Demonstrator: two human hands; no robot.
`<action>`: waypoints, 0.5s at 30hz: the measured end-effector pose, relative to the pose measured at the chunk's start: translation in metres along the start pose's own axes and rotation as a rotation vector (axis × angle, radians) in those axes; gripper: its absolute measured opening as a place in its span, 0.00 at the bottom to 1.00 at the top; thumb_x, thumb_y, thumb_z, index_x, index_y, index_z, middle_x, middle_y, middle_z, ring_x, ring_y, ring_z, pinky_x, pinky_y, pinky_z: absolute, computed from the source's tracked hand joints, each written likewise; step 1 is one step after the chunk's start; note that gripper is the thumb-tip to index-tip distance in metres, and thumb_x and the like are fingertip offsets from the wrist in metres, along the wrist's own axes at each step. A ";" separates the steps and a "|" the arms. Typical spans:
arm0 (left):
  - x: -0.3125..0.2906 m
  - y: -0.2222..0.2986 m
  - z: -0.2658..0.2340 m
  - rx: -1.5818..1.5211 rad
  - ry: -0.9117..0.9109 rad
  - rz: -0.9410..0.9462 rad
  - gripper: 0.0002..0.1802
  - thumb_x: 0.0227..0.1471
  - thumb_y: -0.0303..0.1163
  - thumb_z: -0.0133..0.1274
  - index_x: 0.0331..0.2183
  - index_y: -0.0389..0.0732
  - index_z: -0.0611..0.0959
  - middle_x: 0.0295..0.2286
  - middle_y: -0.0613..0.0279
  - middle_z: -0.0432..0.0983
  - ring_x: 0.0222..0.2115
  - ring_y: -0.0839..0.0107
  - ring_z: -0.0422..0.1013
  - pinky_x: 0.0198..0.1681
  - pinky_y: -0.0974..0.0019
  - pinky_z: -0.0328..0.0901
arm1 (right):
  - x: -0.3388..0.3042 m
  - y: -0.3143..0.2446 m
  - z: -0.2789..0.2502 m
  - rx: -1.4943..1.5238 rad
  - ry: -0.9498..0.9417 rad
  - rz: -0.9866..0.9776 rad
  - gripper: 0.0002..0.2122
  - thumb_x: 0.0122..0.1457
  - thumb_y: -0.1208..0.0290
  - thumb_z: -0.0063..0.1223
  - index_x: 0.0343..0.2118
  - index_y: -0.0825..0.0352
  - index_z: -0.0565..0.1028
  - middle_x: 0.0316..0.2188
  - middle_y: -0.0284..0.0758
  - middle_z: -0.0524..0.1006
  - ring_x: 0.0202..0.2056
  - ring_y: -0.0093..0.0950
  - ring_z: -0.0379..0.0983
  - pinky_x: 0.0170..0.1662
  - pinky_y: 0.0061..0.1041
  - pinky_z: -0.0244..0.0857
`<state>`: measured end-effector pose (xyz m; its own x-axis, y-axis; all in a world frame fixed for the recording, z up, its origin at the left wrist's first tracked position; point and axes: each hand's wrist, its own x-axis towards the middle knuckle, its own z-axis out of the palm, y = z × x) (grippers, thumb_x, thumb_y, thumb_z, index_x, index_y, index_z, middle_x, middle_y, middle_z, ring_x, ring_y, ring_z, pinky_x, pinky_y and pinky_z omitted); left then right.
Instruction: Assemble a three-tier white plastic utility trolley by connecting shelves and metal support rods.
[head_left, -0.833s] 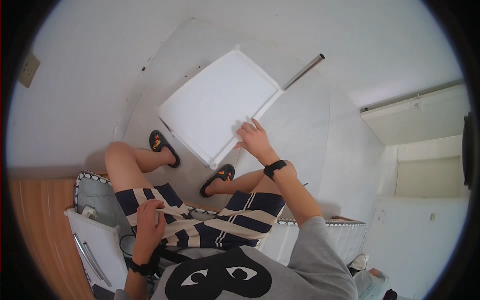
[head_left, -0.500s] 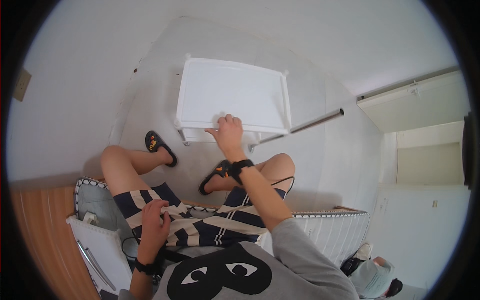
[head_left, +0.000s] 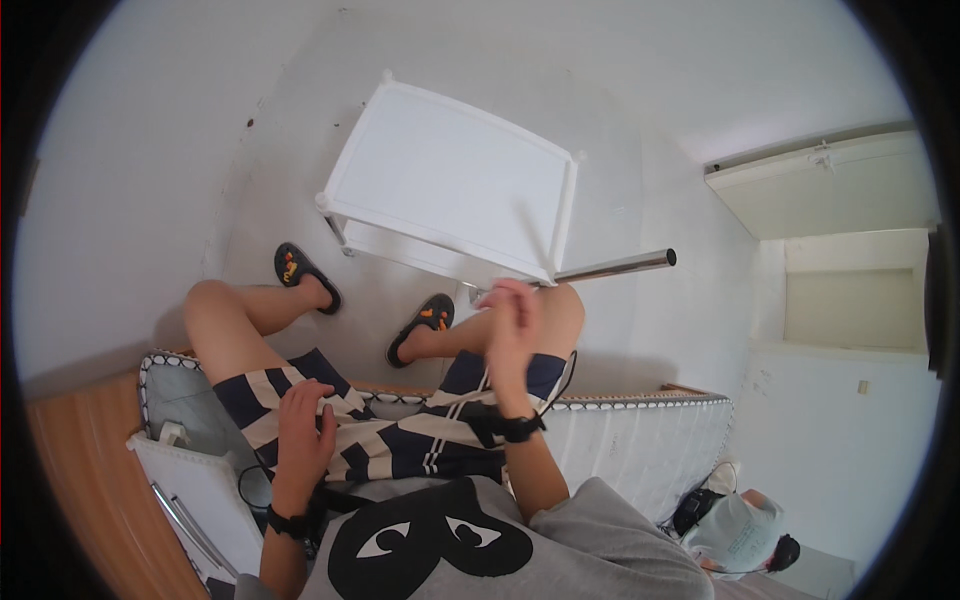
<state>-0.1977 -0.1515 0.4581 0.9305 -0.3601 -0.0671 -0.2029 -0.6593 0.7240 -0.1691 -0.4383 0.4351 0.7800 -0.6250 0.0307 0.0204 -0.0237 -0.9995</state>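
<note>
A white rectangular rack point(head_left: 450, 175), with a flat top panel and raised rim, stands on the floor in front of me. Part of a lower tier shows under its near edge. From close to its near right corner, a shiny metal tube point(head_left: 625, 265) with a dark end sticks out to the right. My right hand point(head_left: 512, 310) hovers by that corner over my right knee, its fingers smeared by motion; I see nothing held in it, though contact with the tube's lower part is unclear. On my left thigh rests my left hand point(head_left: 305, 420), fingers stretched and holding nothing.
I sit on a padded bed edge point(head_left: 640, 430) with dark trim. At my left are a white panelled piece point(head_left: 195, 495) with metal rods on it and a wooden surface point(head_left: 85, 480). Another person point(head_left: 740, 530) is at the lower right. A pale cabinet point(head_left: 850, 300) stands right.
My right hand has left the rack's near rim and drawn back to the right. The rack now appears turned, its near right corner closer to me. My left hand has stayed on my thigh.
</note>
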 end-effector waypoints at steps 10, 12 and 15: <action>0.012 0.003 0.006 0.014 -0.067 0.082 0.11 0.47 0.21 0.50 0.37 0.37 0.75 0.36 0.51 0.72 0.44 0.53 0.68 0.50 0.55 0.59 | 0.095 -0.049 -0.098 -0.258 0.337 -0.427 0.18 0.63 0.68 0.47 0.53 0.71 0.63 0.41 0.39 0.73 0.45 0.30 0.70 0.54 0.29 0.59; 0.011 0.001 0.005 0.025 -0.067 0.090 0.11 0.47 0.21 0.50 0.37 0.37 0.76 0.36 0.51 0.73 0.44 0.53 0.68 0.50 0.55 0.59 | 0.123 -0.056 -0.105 0.027 -0.021 -0.238 0.15 0.61 0.65 0.49 0.45 0.72 0.69 0.37 0.40 0.74 0.36 0.30 0.72 0.47 0.26 0.63; 0.011 0.001 0.004 0.041 -0.064 0.102 0.11 0.46 0.21 0.50 0.36 0.37 0.76 0.35 0.52 0.73 0.43 0.54 0.68 0.49 0.56 0.60 | 0.157 -0.042 -0.143 0.067 -0.383 -0.032 0.15 0.58 0.61 0.52 0.33 0.72 0.73 0.31 0.41 0.74 0.26 0.27 0.69 0.37 0.23 0.64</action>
<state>-0.1894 -0.1588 0.4552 0.8832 -0.4675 -0.0388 -0.3093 -0.6426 0.7010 -0.1363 -0.6470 0.4829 0.9552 -0.2875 0.0704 0.0794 0.0200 -0.9966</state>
